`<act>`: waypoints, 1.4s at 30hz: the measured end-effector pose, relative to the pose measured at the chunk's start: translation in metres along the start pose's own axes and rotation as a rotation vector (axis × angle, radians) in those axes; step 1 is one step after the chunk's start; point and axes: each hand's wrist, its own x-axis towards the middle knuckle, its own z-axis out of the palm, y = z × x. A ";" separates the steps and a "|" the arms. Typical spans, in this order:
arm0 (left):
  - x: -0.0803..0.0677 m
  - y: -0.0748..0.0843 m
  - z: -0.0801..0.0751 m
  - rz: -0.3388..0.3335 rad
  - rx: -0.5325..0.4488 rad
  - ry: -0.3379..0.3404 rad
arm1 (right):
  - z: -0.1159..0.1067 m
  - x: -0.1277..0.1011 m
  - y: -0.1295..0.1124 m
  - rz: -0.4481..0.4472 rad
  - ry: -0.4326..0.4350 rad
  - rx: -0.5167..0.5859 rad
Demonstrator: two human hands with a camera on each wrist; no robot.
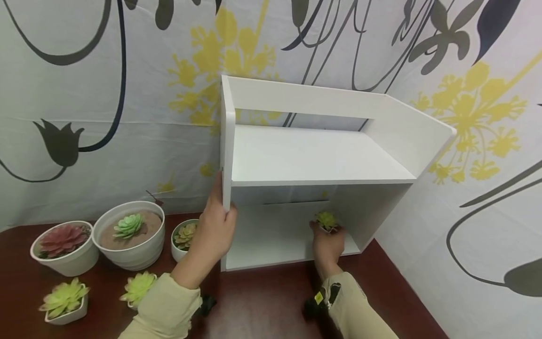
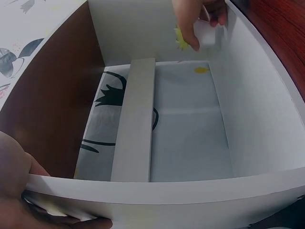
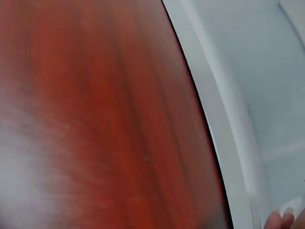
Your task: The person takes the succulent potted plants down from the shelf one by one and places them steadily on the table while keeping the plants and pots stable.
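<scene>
The left hand point(image 1: 216, 226) grips the left side panel of the white wooden two-tier shelf point(image 1: 313, 155); at its 3 o'clock, the right hand point(image 1: 328, 245) holds a small white-potted green succulent point(image 1: 326, 220) inside the lower compartment.

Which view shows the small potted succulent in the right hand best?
The head view: the small potted succulent shows above the right hand inside the white shelf. The left wrist view shows only its pot and a leaf between fingers. The right wrist view misses it.

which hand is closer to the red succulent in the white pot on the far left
Left. The left hand grips the white shelf's left side panel, nearer the red succulent. The right hand holds a small succulent pot inside the lower compartment.
</scene>
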 end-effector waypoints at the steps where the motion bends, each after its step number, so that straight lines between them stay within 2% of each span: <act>1: 0.000 0.000 0.000 -0.002 0.001 0.002 | 0.000 -0.003 0.000 0.001 -0.011 -0.002; 9: -0.001 0.000 -0.002 -0.009 0.007 0.009 | -0.001 -0.032 -0.003 -0.047 -0.057 -0.047; 18: 0.000 0.000 -0.004 -0.029 0.014 0.015 | -0.006 -0.069 -0.016 -0.177 -0.202 -0.126; 25: 0.001 0.000 -0.002 -0.019 0.015 0.012 | 0.000 -0.099 -0.020 -0.231 -0.362 -0.107; 31: 0.000 -0.001 -0.001 -0.006 0.026 0.020 | 0.009 -0.124 -0.018 -0.267 -0.470 -0.152; 38: -0.001 0.001 0.002 -0.023 0.028 0.036 | 0.017 -0.148 -0.015 -0.303 -0.635 -0.142; 42: -0.002 0.003 0.002 -0.041 0.025 0.038 | 0.023 -0.158 -0.016 -0.366 -0.724 -0.180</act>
